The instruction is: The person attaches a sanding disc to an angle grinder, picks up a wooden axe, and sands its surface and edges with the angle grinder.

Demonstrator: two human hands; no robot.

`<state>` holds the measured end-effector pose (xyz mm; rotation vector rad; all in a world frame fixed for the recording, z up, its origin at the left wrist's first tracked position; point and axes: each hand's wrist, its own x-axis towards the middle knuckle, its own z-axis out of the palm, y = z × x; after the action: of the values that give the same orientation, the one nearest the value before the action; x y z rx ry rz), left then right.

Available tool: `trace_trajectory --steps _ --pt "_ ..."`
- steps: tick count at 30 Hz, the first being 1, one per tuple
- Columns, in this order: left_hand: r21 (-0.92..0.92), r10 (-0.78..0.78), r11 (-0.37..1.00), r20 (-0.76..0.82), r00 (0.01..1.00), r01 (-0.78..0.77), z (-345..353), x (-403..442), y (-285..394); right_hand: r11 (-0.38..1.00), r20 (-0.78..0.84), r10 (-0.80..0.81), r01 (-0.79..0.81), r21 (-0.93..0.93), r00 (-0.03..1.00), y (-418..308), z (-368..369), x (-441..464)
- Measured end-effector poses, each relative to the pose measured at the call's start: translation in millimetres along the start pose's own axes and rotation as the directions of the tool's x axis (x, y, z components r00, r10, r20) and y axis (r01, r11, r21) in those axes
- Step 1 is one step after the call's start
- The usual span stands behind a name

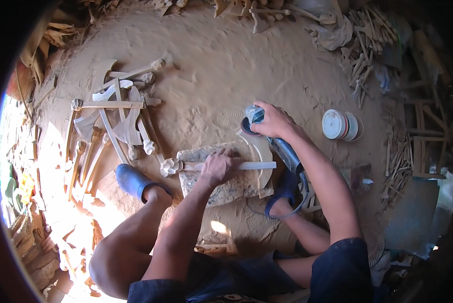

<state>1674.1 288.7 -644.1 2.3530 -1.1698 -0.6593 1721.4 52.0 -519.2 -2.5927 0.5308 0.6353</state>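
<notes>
A carved axe-shaped piece (258,162) lies across a rough stone block (206,194), its long pale shaft ending in a knobbly end (171,167) at the left. My left hand (220,166) is closed over the middle of the shaft, pressing it on the block. With my right hand (274,121) I grip the head of a dark angle grinder (285,154), its round disc partly hidden. The disc is near the upper tip of the curved blade; whether they touch is unclear.
Several similar axe-shaped pieces and bones (112,105) lie at the left. Round tubs (334,124) stand at the right. A cord (305,194) loops by my right foot. Bone piles (365,45) line the upper right, and a flat sheet (413,214) lies lower right.
</notes>
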Motion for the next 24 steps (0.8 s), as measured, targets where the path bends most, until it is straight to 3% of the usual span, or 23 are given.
trace_trajectory --steps 9,16,20,24 --pt "0.004 0.032 0.999 -0.082 0.996 -0.032 4.1 -0.9 -2.8 0.975 0.017 0.224 -0.224 0.010 0.975 29.9 -20.6 11.5" --pt "-0.005 -0.003 1.000 -0.019 1.000 0.002 -5.7 -0.2 4.5 0.939 -0.047 0.342 -0.339 0.065 0.939 79.1 -29.2 7.9" --pt "-0.033 0.015 0.999 -0.020 1.000 -0.015 -3.0 3.9 0.3 0.940 -0.162 0.338 -0.322 0.115 0.927 88.4 -32.6 -2.7" --pt "-0.015 0.042 0.999 -0.065 0.997 -0.043 -7.4 0.2 3.5 0.959 -0.103 0.256 -0.239 0.152 0.961 73.1 -30.6 -7.1"
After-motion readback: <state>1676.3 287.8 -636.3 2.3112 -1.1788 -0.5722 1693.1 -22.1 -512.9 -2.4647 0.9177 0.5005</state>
